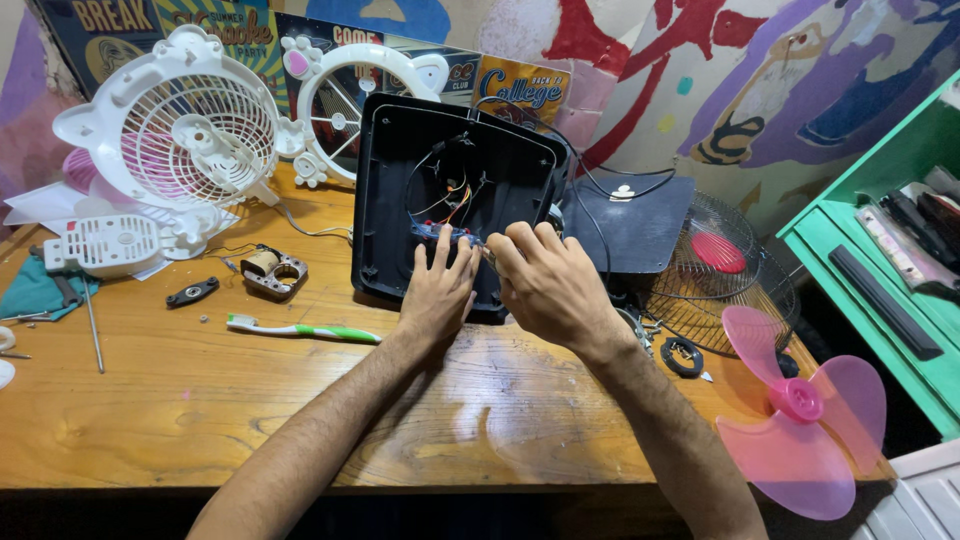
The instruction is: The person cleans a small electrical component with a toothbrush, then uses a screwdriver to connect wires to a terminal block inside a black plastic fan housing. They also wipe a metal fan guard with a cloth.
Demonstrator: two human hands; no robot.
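Observation:
A black plastic fan base housing (400, 180) stands tilted on the wooden table (200, 400), its open inside facing me, with thin coloured wires (455, 200) and a small switch block (445, 235) inside. My left hand (437, 290) rests on the housing's lower edge, fingers spread and touching the switch block. My right hand (550, 285) is beside it, fingers curled around something small at the same spot; what it grips is hidden.
White fan grilles (190, 130) and a white motor cover (105, 245) stand at the left. A green-white toothbrush (300, 330), a small motor (270, 270), a metal grille (720, 270) and a pink fan blade (800, 420) lie around. A green shelf (880, 260) stands right.

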